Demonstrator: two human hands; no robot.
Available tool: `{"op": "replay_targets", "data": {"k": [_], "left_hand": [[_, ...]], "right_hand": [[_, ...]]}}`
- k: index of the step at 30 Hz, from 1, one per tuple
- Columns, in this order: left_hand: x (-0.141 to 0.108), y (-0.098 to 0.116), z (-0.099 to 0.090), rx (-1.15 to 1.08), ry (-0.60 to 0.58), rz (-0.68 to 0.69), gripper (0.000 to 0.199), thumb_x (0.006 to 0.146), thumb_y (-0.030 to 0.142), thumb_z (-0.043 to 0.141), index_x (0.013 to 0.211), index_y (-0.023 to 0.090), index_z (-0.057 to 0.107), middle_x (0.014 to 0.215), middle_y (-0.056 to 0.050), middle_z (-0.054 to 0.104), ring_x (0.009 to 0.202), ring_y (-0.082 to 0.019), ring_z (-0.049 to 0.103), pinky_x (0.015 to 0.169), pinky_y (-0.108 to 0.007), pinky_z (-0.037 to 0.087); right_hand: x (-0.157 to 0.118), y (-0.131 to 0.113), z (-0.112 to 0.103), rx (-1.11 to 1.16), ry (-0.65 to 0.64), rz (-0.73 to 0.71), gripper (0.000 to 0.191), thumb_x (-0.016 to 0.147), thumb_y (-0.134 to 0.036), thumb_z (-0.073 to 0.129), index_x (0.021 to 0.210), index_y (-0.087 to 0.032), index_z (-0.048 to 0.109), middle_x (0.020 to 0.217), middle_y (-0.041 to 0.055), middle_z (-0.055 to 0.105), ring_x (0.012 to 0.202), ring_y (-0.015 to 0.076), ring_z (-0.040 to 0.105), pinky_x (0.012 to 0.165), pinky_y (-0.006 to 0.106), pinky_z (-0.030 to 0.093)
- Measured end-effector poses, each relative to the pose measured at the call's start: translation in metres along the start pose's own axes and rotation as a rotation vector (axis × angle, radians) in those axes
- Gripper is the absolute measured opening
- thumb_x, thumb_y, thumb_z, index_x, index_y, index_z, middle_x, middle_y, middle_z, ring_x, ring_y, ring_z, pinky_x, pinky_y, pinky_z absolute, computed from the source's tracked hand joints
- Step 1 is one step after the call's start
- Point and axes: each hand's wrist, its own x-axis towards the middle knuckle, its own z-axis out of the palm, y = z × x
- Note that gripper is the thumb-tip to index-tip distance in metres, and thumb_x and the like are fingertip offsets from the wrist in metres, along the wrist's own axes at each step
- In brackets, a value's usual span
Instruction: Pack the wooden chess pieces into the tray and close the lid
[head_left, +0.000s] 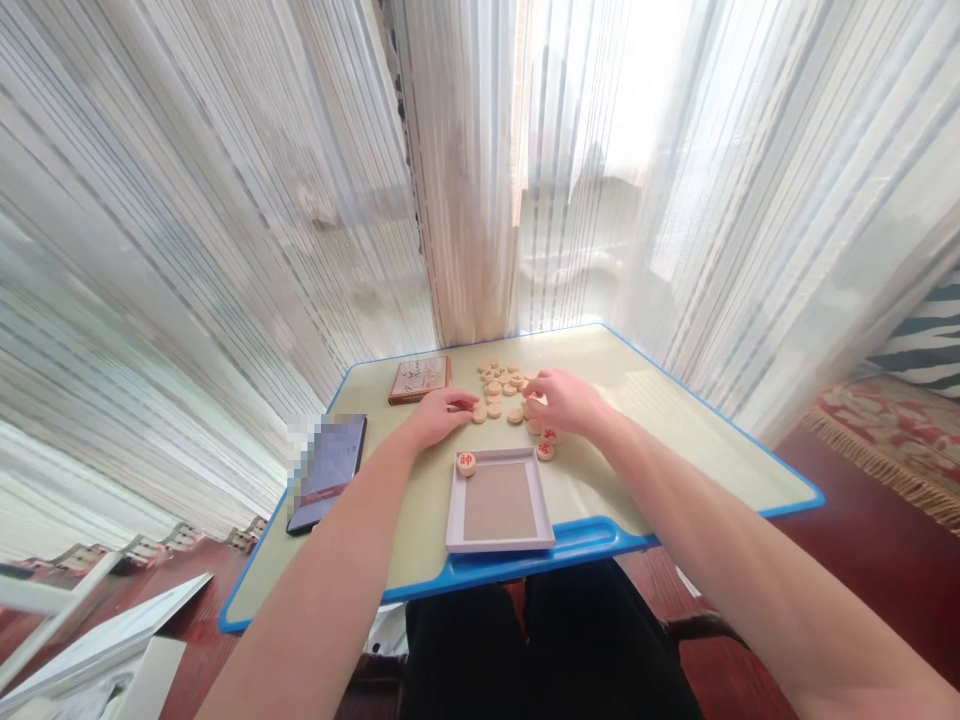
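Note:
Several round wooden pieces (493, 388) lie in a loose group on the pale table (622, 390). At the group's left edge is my left hand (444, 415), its fingers stretched toward a piece (479, 415) and nothing seen in its grasp. My right hand (562, 400) is over the right side of the group, fingers bent down among the pieces; what they may hold is too small to tell. Two pieces with red characters (546, 451) sit just below it. One red-marked piece (466, 463) rests in the upper left corner of a shallow white box tray (454, 520).
A flat box with dark writing (420, 378) lies at the table's back left. Nearer on the left is a phone or tablet (334, 470). The table has a raised blue edge (600, 540). Sheer curtains (472, 200) hang behind it.

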Motion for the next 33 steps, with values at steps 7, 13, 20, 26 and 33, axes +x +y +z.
{"op": "replay_targets", "data": {"k": [7, 13, 20, 26, 33], "left_hand": [[0.003, -0.006, 0.000, 0.139, 0.006, 0.017, 0.035, 0.069, 0.033, 0.067, 0.102, 0.021, 0.071, 0.115, -0.006, 0.060, 0.094, -0.019, 0.057, 0.084, -0.029, 0.047], [0.003, -0.005, 0.000, 0.149, 0.022, -0.008, 0.030, 0.070, 0.031, 0.064, 0.095, 0.019, 0.072, 0.096, -0.006, 0.062, 0.081, -0.016, 0.056, 0.075, -0.027, 0.046], [-0.002, 0.004, -0.003, 0.169, 0.002, 0.056, 0.036, 0.076, 0.034, 0.059, 0.106, 0.018, 0.070, 0.099, -0.007, 0.063, 0.082, -0.016, 0.056, 0.077, -0.028, 0.046], [-0.005, 0.010, -0.003, 0.172, -0.124, 0.079, 0.035, 0.073, 0.041, 0.063, 0.101, 0.023, 0.073, 0.123, -0.007, 0.058, 0.103, -0.022, 0.055, 0.092, -0.030, 0.041], [-0.003, 0.007, -0.002, 0.105, -0.044, 0.028, 0.036, 0.068, 0.039, 0.065, 0.097, 0.018, 0.072, 0.099, -0.006, 0.065, 0.083, -0.017, 0.058, 0.078, -0.029, 0.045]], "right_hand": [[-0.001, 0.002, 0.007, 0.106, -0.027, -0.158, 0.021, 0.075, -0.035, 0.064, 0.091, -0.024, 0.072, 0.090, 0.0058, 0.063, 0.090, 0.0208, 0.056, 0.074, 0.030, 0.042], [0.003, -0.006, 0.015, 0.098, -0.011, -0.202, 0.027, 0.086, -0.034, 0.051, 0.076, -0.020, 0.072, 0.081, 0.0058, 0.063, 0.083, 0.0186, 0.054, 0.078, 0.030, 0.041], [0.001, -0.011, 0.014, 0.060, 0.034, -0.233, 0.037, 0.088, -0.030, 0.045, 0.063, -0.019, 0.071, 0.072, 0.0058, 0.064, 0.080, 0.0189, 0.052, 0.080, 0.032, 0.039], [0.000, -0.010, 0.013, 0.144, 0.022, -0.286, 0.029, 0.073, -0.018, 0.057, 0.096, -0.026, 0.075, 0.093, 0.0041, 0.068, 0.089, 0.0215, 0.052, 0.085, 0.036, 0.040], [0.002, -0.010, 0.016, 0.230, -0.083, -0.256, 0.026, 0.071, -0.016, 0.059, 0.085, -0.027, 0.077, 0.093, 0.0035, 0.067, 0.096, 0.0232, 0.052, 0.090, 0.036, 0.042]]}}
